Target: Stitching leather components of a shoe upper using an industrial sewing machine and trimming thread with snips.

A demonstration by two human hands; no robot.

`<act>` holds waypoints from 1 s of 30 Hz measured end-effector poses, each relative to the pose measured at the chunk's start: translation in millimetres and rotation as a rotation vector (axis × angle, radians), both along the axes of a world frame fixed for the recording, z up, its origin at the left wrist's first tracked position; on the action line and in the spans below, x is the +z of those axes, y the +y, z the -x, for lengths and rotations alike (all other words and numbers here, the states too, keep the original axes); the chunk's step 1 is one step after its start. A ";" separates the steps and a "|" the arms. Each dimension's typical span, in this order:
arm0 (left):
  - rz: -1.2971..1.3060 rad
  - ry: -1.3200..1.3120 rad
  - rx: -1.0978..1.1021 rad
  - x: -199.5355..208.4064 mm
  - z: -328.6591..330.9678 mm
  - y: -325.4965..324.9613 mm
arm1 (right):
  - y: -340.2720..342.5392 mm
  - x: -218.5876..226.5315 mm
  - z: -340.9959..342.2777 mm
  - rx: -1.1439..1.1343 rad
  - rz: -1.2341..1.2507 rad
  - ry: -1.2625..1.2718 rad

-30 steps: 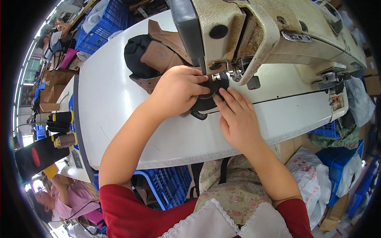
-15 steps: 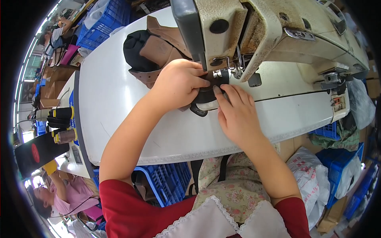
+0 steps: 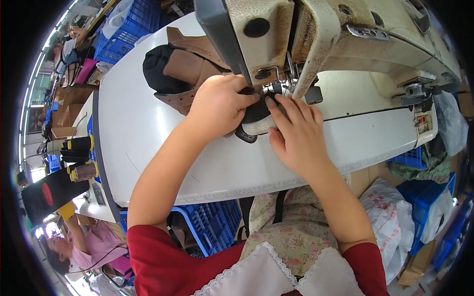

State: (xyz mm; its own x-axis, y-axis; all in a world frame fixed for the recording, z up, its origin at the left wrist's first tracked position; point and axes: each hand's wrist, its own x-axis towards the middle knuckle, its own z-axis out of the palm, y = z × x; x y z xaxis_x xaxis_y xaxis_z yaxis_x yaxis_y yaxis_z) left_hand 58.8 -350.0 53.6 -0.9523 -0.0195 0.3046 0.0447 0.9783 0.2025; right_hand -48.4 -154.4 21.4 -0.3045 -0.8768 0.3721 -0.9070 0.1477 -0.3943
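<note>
Under the left hand (image 3: 215,106), brown leather (image 3: 183,68) lies (partly hidden).

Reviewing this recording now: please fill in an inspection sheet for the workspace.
Surface: white table, a few thin dark marks, ruler strip along its near edge.
Job's things: sewing machine; dark piece by its needle area; brown-and-black piece left of that; any join between them is hidden.
Clutter: blue crate below the near edge; white bag at right.
Grips: left grip and right grip both touch the dark piece; right fingers extended, left fingertips partly hidden.
Cables: thin dark cord by the co-worker, type unclear.
Surroundings: co-worker in pink; thread spools at left.
</note>
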 end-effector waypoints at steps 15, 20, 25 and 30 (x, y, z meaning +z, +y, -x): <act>0.030 0.014 -0.013 9.0 -5.8 3.7 | 3.2 2.4 2.2 0.003 -0.009 0.044; 0.067 -0.027 0.027 5.1 -5.9 14.3 | 3.0 -0.5 8.5 -0.010 0.038 0.053; 0.128 -0.052 0.090 3.1 -7.2 17.8 | 0.5 -3.3 9.7 -0.009 0.056 0.066; 0.183 -0.045 0.121 -1.6 -5.0 23.6 | -0.1 -5.7 10.5 -0.023 0.050 0.005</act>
State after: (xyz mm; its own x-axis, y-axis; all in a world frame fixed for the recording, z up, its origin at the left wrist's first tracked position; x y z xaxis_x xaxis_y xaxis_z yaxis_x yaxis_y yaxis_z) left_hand 63.8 -326.5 52.0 -0.9591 -0.0828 0.2706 -0.0803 0.9966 0.0201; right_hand -58.9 -154.5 15.7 -0.3221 -0.8501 0.4165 -0.9056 0.1485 -0.3972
